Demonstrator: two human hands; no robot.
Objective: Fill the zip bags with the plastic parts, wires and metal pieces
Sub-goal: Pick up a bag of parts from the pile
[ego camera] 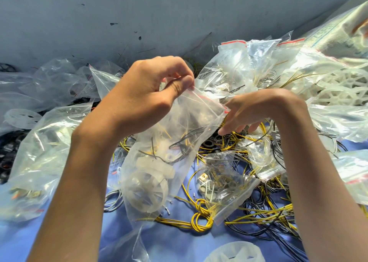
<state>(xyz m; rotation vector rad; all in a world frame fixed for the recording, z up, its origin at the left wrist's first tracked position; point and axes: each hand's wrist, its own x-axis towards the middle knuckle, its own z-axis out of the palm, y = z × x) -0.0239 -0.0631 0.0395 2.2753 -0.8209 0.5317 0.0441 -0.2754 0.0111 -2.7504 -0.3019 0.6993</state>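
My left hand [145, 94] pinches the top corner of a clear zip bag [159, 162] and holds it up over the table. Inside the bag lie a white plastic wheel, black and yellow wires and small pale parts. My right hand [256, 110] hovers at the bag's red-lined mouth with its fingers spread and relaxed, just above loose yellow wires [201, 220] and black ring parts [209, 143]. A smaller bag of metal pieces [221, 184] lies below my right wrist.
Filled zip bags [245, 62] are heaped at the back right beside white plastic wheels [342, 88]. More clear bags [39, 156] lie at the left. Tangled black and yellow wires [266, 216] cover the blue cloth [179, 241]. A grey wall [119, 13] stands behind.
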